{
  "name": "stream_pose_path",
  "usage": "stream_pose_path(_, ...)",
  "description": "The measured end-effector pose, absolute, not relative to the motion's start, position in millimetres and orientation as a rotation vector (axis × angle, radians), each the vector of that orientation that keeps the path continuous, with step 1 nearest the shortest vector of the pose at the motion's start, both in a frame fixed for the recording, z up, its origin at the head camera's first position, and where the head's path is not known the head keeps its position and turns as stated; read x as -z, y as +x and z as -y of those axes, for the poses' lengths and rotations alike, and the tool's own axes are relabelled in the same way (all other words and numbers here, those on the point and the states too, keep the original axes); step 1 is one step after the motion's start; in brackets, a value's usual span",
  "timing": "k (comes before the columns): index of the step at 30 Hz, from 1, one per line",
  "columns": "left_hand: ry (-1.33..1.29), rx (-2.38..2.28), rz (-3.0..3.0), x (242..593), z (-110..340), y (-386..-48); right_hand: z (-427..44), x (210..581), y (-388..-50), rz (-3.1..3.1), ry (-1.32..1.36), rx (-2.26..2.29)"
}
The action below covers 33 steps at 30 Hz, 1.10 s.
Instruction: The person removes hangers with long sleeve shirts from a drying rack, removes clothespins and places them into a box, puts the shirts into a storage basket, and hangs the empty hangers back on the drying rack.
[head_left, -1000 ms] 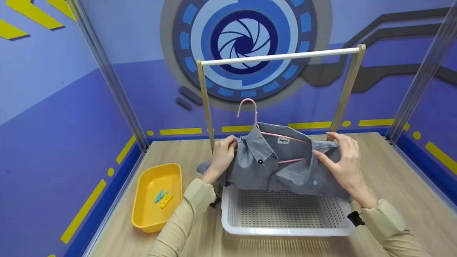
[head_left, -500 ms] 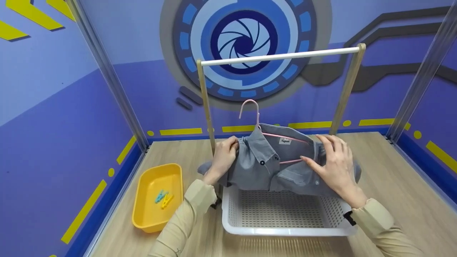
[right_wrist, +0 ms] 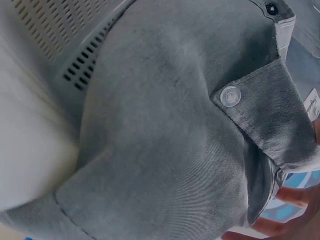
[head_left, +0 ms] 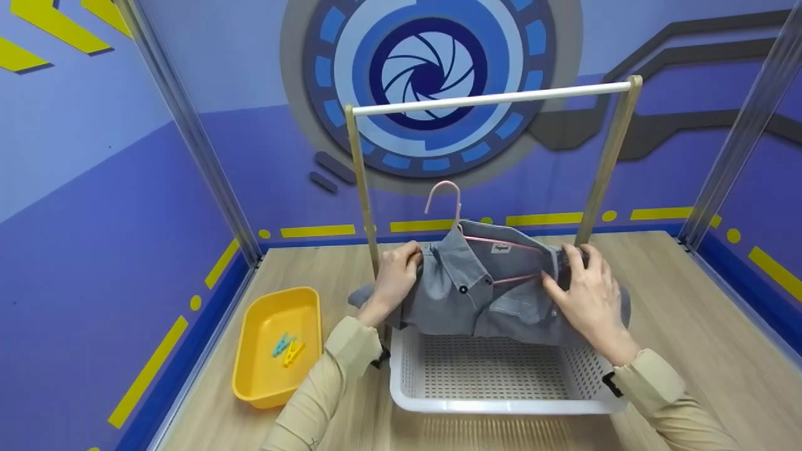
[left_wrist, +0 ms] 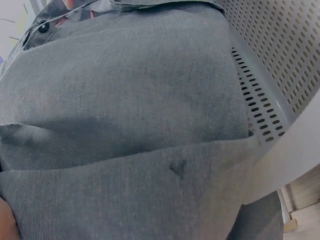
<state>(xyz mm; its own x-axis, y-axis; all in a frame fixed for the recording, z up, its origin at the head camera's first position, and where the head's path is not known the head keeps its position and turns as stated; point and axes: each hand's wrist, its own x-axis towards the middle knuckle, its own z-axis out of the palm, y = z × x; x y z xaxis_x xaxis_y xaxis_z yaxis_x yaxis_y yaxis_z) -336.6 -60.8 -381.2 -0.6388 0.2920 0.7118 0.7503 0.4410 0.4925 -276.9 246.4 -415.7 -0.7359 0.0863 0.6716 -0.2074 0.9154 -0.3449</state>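
A grey button-up shirt is held up over the back part of a white perforated basket. Inside its collar sits a pink hanger, hook sticking up on the left. My left hand grips the shirt's left shoulder. With thumb in front and fingers over the top edge, my right hand holds the cloth beside the collar's right side. In the right wrist view, fingers of the right hand show near the collar flap. Grey cloth fills most of the left wrist view.
Behind the shirt stands a rack with a white rail on wooden posts. A yellow tray at left holds a blue clothespin and a yellow clothespin. Metal frame posts border the table.
My right hand has moved left along the shirt's shoulder, and its fingers have bent over the edge beside the collar. The hanger's hook has dropped slightly and shifted right. My left hand stays nearly still.
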Motion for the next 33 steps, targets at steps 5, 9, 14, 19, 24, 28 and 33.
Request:
stream_pose_path(5, -0.87, 1.115, 2.163, 382, 61, -337, -249, 416, -279, 2.387, 0.073, -0.665)
stream_pose_path(9, -0.866, 1.111, 2.172, 383, 61, -337, -254, 417, -283, 2.344, 0.139, -0.767)
stream_pose_path(14, -0.865, 1.119, 2.192, 383, 63, -337, -260, 413, -283, 2.282, 0.188, -0.871)
stream_pose_path(19, -0.87, 1.128, 2.202, 380, 63, -336, -265, 408, -282, 2.236, 0.216, -0.902)
stream_pose_path(24, -0.913, 1.145, 2.208, 375, 63, -334, -272, 401, -279, 2.241, 0.226, -0.91)
stream_pose_path(28, -0.984, 1.113, 2.209, 372, 62, -332, -275, 394, -274, 2.271, 0.164, -0.941)
stream_pose_path(33, -1.042, 1.068, 2.229, 370, 60, -329, -280, 388, -270, 2.322, 0.077, -1.028)
